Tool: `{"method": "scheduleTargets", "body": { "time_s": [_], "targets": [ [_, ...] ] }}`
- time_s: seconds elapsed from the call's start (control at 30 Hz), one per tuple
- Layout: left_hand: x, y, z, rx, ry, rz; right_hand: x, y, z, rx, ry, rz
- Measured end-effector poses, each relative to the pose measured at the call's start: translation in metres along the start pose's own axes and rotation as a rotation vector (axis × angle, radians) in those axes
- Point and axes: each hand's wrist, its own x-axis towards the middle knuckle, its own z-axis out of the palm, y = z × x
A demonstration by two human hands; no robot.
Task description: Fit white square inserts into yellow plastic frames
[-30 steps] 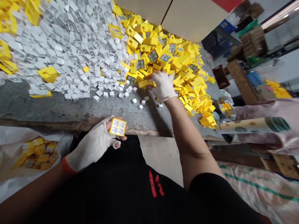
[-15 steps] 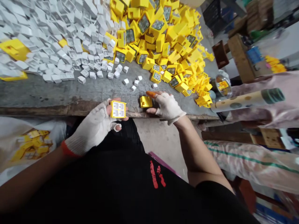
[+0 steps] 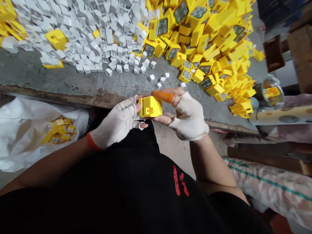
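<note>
One yellow block [image 3: 153, 107] is at the near edge of the surface [image 3: 80, 81]. Your right grip [image 3: 191, 115] clasps it between thumb [image 3: 163, 120] and orange-covered finger [image 3: 162, 96]; your left grip [image 3: 117, 122], partly curled, touches its left side, closure indeterminable.

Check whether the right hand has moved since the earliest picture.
Yes. Judged against the table's near edge, the right hand has come back from the yellow pile to that edge, beside the left hand.
</note>
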Motion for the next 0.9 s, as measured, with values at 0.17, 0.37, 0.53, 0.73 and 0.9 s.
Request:
{"method": "scheduleTargets", "body": {
  "time_s": [0.17, 0.37, 0.53, 0.73, 0.9],
  "targets": [
    [0.000, -0.004, -0.002, -0.015, 0.031, 0.036, -0.005, 0.002, -0.003, -0.046, -0.040, -0.060],
    [-0.008, -0.005, -0.008, 0.105, 0.024, 0.102, -0.007, -0.008, 0.010, -0.197, -0.024, -0.138],
    [-0.016, 0.000, -0.012, 0.501, 0.119, 0.314, -0.010, -0.019, 0.041, -0.070, 0.039, 0.064],
    [-0.027, 0.007, 0.003, 0.659, 0.179, 0.405, -0.002, -0.017, 0.053, 0.720, 0.133, 0.412],
    [-0.031, 0.009, 0.005, 0.788, 0.197, 0.520, 0.006, -0.024, 0.064, 0.912, 0.203, 0.552]
  ]
}}
